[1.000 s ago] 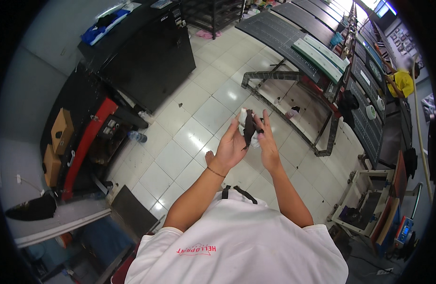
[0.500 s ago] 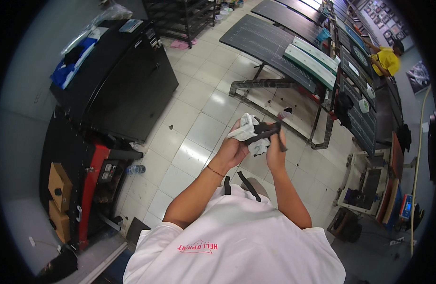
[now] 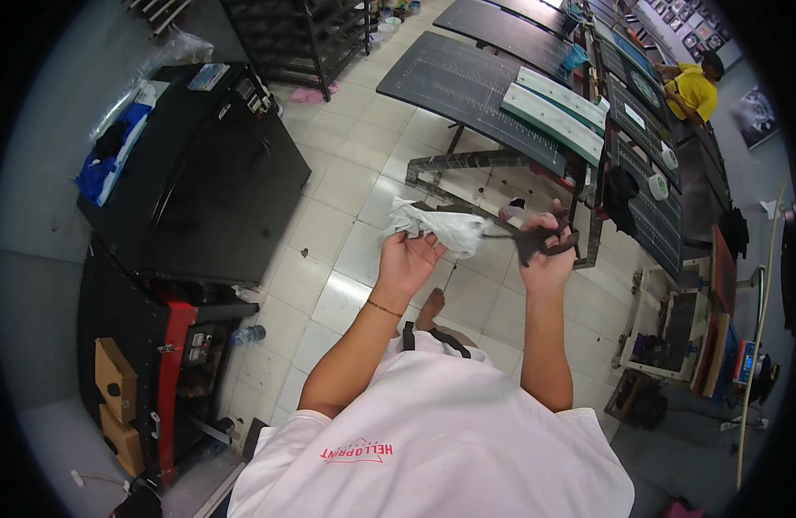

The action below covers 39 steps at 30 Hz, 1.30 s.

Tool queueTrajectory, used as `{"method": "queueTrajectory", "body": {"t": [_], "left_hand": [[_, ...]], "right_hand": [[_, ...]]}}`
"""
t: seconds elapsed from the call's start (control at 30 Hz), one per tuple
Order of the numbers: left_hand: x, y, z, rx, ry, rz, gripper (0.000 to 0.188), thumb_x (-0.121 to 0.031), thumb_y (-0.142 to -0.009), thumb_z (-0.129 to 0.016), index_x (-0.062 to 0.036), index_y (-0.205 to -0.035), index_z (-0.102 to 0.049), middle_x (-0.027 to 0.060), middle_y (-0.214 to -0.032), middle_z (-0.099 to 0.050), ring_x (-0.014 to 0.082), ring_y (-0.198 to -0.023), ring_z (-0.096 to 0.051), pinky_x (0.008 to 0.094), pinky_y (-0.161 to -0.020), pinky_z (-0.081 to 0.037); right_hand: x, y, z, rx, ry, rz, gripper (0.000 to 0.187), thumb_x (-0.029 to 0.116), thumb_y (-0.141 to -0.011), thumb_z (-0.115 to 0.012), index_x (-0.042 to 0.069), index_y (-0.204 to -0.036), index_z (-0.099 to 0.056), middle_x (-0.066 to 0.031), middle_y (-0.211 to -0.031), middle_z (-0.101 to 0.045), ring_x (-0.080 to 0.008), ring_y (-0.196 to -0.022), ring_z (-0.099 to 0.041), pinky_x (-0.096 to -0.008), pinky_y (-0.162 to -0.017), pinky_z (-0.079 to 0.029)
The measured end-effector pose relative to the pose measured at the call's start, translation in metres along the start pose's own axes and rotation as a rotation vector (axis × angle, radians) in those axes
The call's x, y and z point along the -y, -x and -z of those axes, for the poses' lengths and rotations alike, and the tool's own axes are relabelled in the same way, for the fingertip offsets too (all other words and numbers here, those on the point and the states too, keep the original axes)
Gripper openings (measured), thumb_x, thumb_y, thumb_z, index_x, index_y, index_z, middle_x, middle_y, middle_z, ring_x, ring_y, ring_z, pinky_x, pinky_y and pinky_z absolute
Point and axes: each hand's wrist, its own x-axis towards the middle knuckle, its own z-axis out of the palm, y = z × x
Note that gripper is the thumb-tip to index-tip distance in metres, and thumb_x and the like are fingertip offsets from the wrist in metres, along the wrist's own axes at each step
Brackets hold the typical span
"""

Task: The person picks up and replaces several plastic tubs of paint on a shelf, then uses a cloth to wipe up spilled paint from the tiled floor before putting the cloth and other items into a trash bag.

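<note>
A crumpled white cloth rests in my left hand, whose fingers curl around its lower side. From the right end of the white cloth a thin dark strand stretches across to a dark brown cloth. My right hand grips that dark cloth, with part of it looped over the fingers. Some dark material also shows along the upper edge of the white cloth. Both hands are held out in front of me above the tiled floor, well apart from each other.
Ahead to the right stands a dark worktable with long white and green bars on it. A black cabinet is at left, near a plastic bottle. A person in yellow works at the far right.
My hands have moved apart, the right one going right with the dark cloth. The bunched cloths are now drawn out between them. The view has shifted slightly.
</note>
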Motion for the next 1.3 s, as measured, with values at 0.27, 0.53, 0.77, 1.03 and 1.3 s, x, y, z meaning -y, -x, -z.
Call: {"method": "queueTrajectory", "body": {"t": [0.27, 0.53, 0.77, 1.03, 1.3], "left_hand": [[0.009, -0.044, -0.037, 0.099, -0.072, -0.005, 0.031, -0.026, -0.097, -0.038, -0.0077, -0.118, -0.052, 0.0085, -0.122, -0.056, 0.0266, -0.114, -0.053, 0.0459, -0.098, -0.044], [0.004, -0.061, -0.058, 0.100, -0.229, -0.059, 0.030, -0.026, -0.099, -0.034, -0.0168, -0.123, -0.048, 0.0080, -0.131, -0.050, 0.0267, -0.118, -0.051, 0.0485, -0.098, -0.043], [0.011, -0.040, -0.078, 0.240, -0.088, -0.059, 0.042, -0.037, -0.097, -0.031, -0.0283, -0.135, -0.042, 0.0106, -0.148, -0.029, 0.0344, -0.135, -0.030, 0.0565, -0.109, -0.023], [-0.010, 0.000, -0.087, 0.342, 0.084, -0.091, 0.044, -0.039, -0.094, -0.032, -0.0293, -0.135, -0.045, 0.0096, -0.151, -0.024, 0.0361, -0.139, -0.019, 0.0569, -0.112, -0.006], [-0.037, 0.008, -0.040, 0.131, -0.150, -0.120, 0.039, -0.030, -0.097, -0.034, -0.0203, -0.132, -0.047, 0.0104, -0.115, -0.058, 0.0222, -0.084, -0.060, 0.0384, -0.075, -0.048]], "right_hand": [[0.000, -0.028, 0.026, 0.051, 1.356, -0.212, 0.030, 0.030, -0.096, -0.044, 0.011, -0.116, -0.055, 0.0020, -0.081, -0.056, -0.0069, -0.061, -0.046, -0.0228, -0.050, -0.036], [0.031, -0.034, 0.011, 0.015, 1.061, -0.284, 0.032, 0.011, -0.080, -0.058, 0.000, -0.111, -0.057, -0.0041, -0.093, -0.060, -0.0086, -0.077, -0.054, -0.0221, -0.068, -0.045], [0.030, -0.013, -0.003, 0.190, 0.738, -0.112, 0.057, 0.024, -0.070, -0.070, 0.000, -0.118, -0.052, -0.0050, -0.097, -0.059, -0.0105, -0.079, -0.057, -0.0214, -0.069, -0.046], [0.056, 0.016, -0.002, 0.208, 0.459, -0.261, 0.024, 0.026, -0.085, -0.059, 0.005, -0.092, -0.049, 0.0010, -0.075, -0.043, -0.0062, -0.059, -0.039, -0.0179, -0.045, -0.034], [0.085, 0.040, 0.002, 0.261, 0.452, -0.043, 0.024, 0.024, -0.087, -0.057, 0.013, -0.072, -0.041, 0.0045, -0.058, -0.032, -0.0080, -0.055, -0.035, -0.0225, -0.053, -0.032]]}}
